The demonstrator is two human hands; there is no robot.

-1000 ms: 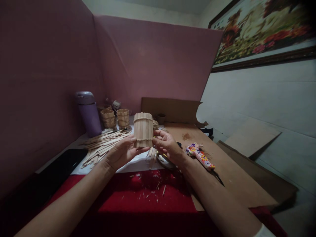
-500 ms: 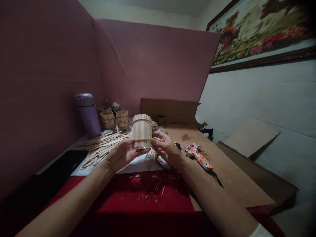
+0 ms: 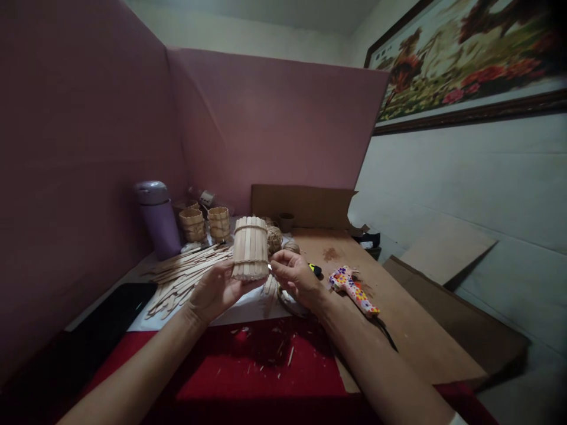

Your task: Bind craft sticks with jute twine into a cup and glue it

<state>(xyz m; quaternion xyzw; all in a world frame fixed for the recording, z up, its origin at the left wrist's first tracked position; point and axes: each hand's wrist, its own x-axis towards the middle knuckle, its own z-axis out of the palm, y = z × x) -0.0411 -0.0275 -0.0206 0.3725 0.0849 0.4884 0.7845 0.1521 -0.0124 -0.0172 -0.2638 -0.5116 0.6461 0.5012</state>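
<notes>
Two grips: left grip point(image 3: 217, 292) clamped low on cup point(image 3: 250, 245); right grip point(image 3: 299, 280) beside it, pinch unclear.
Cup: between grips; could slip through slackened left grip.
Twine point(image 3: 250, 261): could loosen from rough pinching.
Worktop point(image 3: 195, 360): red cloth point(image 3: 305, 366) below grips, cardboard point(image 3: 420, 330) right.
Pink panels point(image 3: 274, 124): beyond grips; framed picture point(image 3: 456, 71) up right.

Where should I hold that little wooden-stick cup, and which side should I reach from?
I'd take the wooden-stick cup by its round side, between the two twine bands, reaching from the right. It's nearly upright, so that rounded middle should be easy to wrap around, and the left hand's grip already has its lower left.
</notes>
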